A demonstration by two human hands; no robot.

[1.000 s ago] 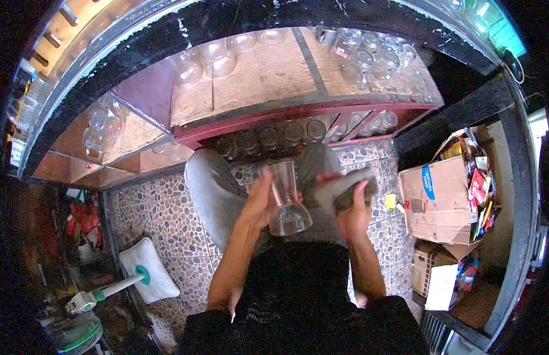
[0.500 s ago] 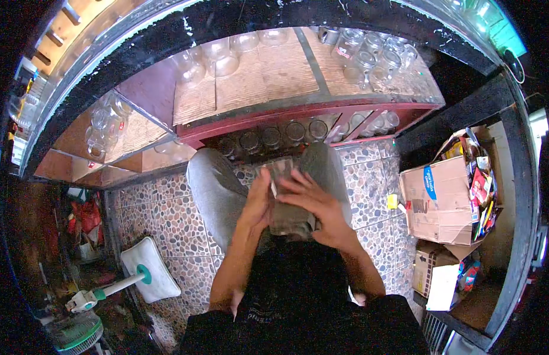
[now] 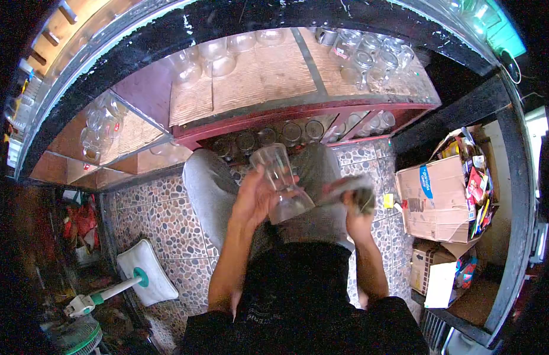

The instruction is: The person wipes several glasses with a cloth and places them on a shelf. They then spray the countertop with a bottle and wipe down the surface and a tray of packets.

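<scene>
A clear glass, narrow at the middle and wide at both ends, is tilted above my lap. My left hand is closed around its left side. To the right of the glass, above my right knee, my right hand grips a cloth-like thing. Motion smears it; it looks pale on one side and dark greenish on the other. It is apart from the glass.
Ahead, a low wooden shelf bears several glass jars and glass mugs. More glasses stand underneath. A filled cardboard box is at right. A fan and a white-and-green stand are at left.
My right hand has moved right, away from the glass, and now shows the smeared cloth-like thing in its grip. The glass now leans in my left hand, more fully visible.
</scene>
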